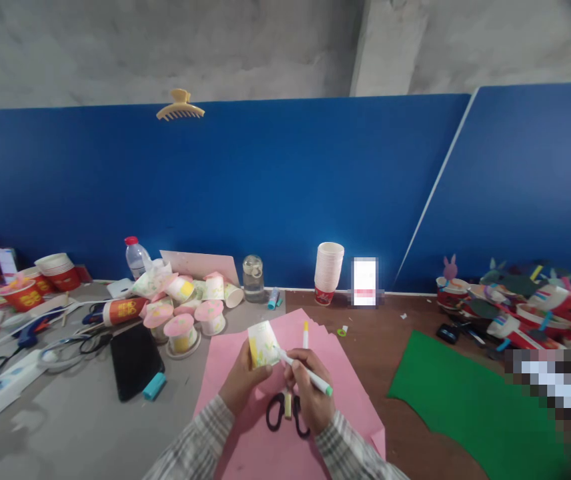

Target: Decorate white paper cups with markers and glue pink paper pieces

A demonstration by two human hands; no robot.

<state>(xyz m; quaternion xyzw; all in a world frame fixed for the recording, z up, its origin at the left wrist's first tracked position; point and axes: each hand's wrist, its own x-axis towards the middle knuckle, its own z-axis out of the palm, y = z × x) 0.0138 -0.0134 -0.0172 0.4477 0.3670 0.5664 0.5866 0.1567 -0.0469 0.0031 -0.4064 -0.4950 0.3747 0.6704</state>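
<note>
My left hand (pixel 243 377) is closed around a white paper cup (pixel 264 343) with yellow and green colouring on its side. The cup is tilted above pink paper (pixel 245 447). In my right hand (pixel 312 385) is a white marker (pixel 315 379) with a green end, its tip at the cup's side. Black-handled scissors (pixel 275 412) lie on the pink paper under my hands, their blades partly hidden. A marker with a yellow end (pixel 306 335) lies just beyond my right hand.
Decorated cups (pixel 180 333) with pink tops crowd the left, near a black tablet (pixel 135 363) and a power strip (pixel 8 393). A cup stack (pixel 329 270) and a jar (pixel 253 279) stand at the back. Green paper (pixel 465 393) and bunny-topped cups (pixel 450 290) are on the right.
</note>
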